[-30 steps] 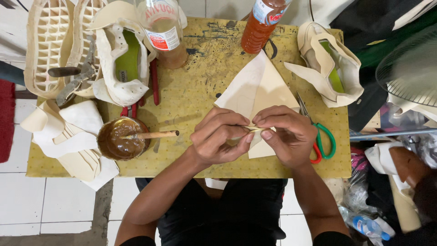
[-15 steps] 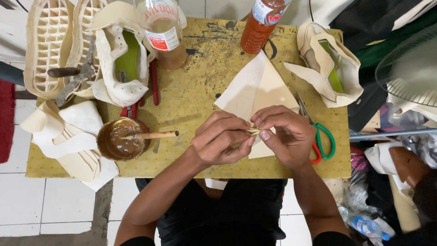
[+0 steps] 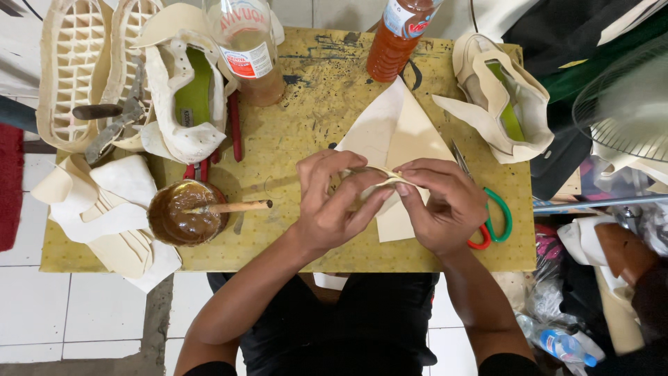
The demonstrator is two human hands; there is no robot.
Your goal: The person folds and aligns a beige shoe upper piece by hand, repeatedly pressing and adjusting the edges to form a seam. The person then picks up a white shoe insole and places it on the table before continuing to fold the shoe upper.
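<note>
Both my hands meet over the middle of a yellow work board [image 3: 306, 132]. My left hand [image 3: 337, 205] and my right hand [image 3: 442, 205] pinch a small curved strip of cream material [image 3: 379, 184] between their fingertips. Under them lies a folded cream sheet [image 3: 396, 132] shaped like a triangle. A brown tub of glue [image 3: 184, 216] with a wooden stick [image 3: 233, 206] in it sits to the left of my left hand. Scissors with a green and a red handle [image 3: 495, 223] lie just right of my right hand.
Two cream shoe uppers with green insoles [image 3: 184, 90] [image 3: 504, 104] rest at the board's left and right. Ribbed soles [image 3: 69, 69] and pliers [image 3: 115, 125] lie far left, cut cream pieces [image 3: 104, 202] below them. A clear bottle [image 3: 247, 49] and an orange bottle [image 3: 400, 35] stand at the back. A fan [image 3: 626, 104] sits right.
My fingers have shifted on the cream strip, bending it into a tighter curve. The hands have stayed over the same spot on the board.
</note>
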